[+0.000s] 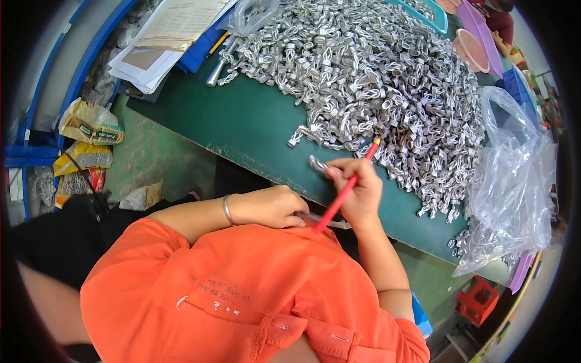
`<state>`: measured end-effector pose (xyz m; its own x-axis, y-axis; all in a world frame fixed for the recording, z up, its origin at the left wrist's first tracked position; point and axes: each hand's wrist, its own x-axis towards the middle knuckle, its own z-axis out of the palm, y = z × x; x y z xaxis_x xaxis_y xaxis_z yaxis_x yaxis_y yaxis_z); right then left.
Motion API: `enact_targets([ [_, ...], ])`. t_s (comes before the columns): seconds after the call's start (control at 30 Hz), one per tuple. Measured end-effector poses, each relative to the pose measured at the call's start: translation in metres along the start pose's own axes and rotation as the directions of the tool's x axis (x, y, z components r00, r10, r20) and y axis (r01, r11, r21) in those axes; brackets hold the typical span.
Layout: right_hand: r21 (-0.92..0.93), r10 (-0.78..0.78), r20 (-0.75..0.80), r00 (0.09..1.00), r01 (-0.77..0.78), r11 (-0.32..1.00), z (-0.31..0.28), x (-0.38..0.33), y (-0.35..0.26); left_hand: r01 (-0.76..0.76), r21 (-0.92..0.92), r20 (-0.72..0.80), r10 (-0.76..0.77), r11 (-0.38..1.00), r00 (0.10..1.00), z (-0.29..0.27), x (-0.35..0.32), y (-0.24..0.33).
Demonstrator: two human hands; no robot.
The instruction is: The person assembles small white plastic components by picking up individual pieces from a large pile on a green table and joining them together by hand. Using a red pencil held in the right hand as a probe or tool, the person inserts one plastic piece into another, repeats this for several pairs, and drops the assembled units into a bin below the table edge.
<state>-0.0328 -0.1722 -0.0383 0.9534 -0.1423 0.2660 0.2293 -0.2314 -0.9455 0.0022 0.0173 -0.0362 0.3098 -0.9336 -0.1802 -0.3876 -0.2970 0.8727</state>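
Observation:
My right hand (362, 189) is closed above the front edge of the green table. It holds a red pencil (336, 206), slanting with its tan tip toward the pile. Between the thumb and fingertips of that same hand is a small silver metal piece (317, 163) with a twisted loop. Against the front of my orange shirt, my left hand (272, 207) has its fingers curled in, beside a strip of clear plastic (330, 222); whatever they grip is hidden. A large heap of similar silver metal pieces (357, 72) covers the far part of the table (254, 130).
Papers (163, 45), a yellow pencil (218, 44) and a metal rod (219, 65) lie at the back left. Clear plastic bags (508, 187) drape over the right end. Basins (471, 51) and another person's arm (501, 43) are at the far right. A red stool (477, 300) stands on the floor.

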Motion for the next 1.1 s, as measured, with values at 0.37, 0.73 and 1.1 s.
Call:
enact_targets([
  [0.37,0.486,0.14,-0.004,0.99,-0.12,0.865,-0.026,-0.02,-0.009,-0.29,-0.541,-0.499,-0.023,0.79,0.866,-0.02,0.029,0.024],
  [0.73,-0.494,-0.305,0.088,0.948,0.308,0.813,-0.031,0.03,0.002,-0.254,-0.769,-0.46,-0.231,0.587,0.857,-0.026,0.027,0.006],
  [1.1,0.353,0.355,0.026,0.934,-0.341,0.871,-0.034,0.032,-0.038,-0.232,-0.739,-0.447,-0.202,0.632,0.872,-0.026,0.042,0.0],
])
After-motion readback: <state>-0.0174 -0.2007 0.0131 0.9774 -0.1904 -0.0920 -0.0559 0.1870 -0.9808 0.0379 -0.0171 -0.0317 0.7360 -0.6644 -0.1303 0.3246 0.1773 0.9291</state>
